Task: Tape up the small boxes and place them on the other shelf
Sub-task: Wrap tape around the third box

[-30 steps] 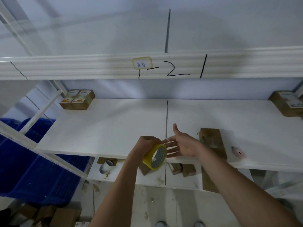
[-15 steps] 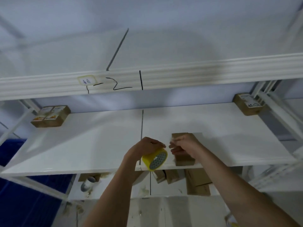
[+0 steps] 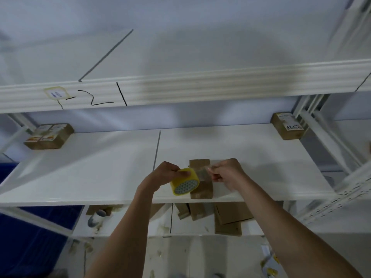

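Just beneath your hands, the small cardboard box (image 3: 201, 183) lies on the shelf (image 3: 100, 173), long axis running away from you. Your left hand (image 3: 163, 174) grips the yellow tape roll (image 3: 184, 184); your right hand (image 3: 226, 173) pinches the tape strip (image 3: 203, 171) across the box.

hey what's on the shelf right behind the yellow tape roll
A small brown cardboard box lies on the white shelf behind the tape roll. The roll and pulled tape strip cover part of its left side.
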